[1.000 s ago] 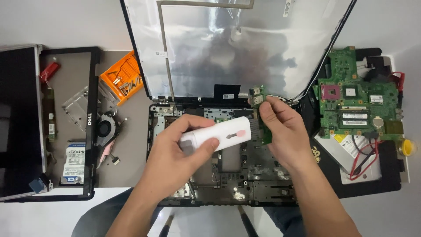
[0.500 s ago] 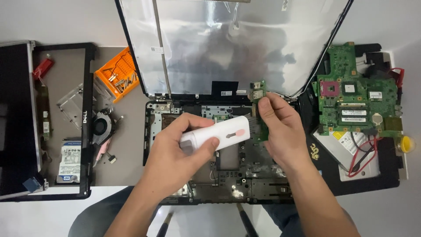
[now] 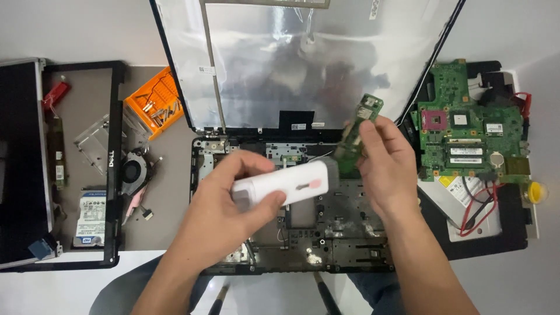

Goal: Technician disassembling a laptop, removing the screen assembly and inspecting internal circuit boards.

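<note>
At the far left of the desk [image 3: 169, 175] lie a dark screen panel [image 3: 20, 163], a black frame [image 3: 114, 157], a hard drive [image 3: 90, 216], a small fan [image 3: 134, 171] and an orange tray of screws [image 3: 157, 105]. None of that has moved. My left hand [image 3: 227, 210] is curled around a white brush tool [image 3: 286, 184], thumb underneath and fingers on top, its grey tip pointing right. It sits a little lower than a moment ago, above the stripped laptop base [image 3: 344, 233]. My right hand [image 3: 388, 169] has lifted: it pinches a small green circuit board [image 3: 359, 131] by its lower end and now holds it higher and tilted, up against the silvery inside of the open lid [image 3: 280, 64]. The brush tip meets the board's lower part, so I judge the cleaning is underway. The board looks narrow, green, blurred by motion, with a pale patch near the top. Further right rests the big green mainboard [image 3: 466, 134], with red wires [image 3: 481, 204] and a yellow cap [image 3: 535, 191].
</note>
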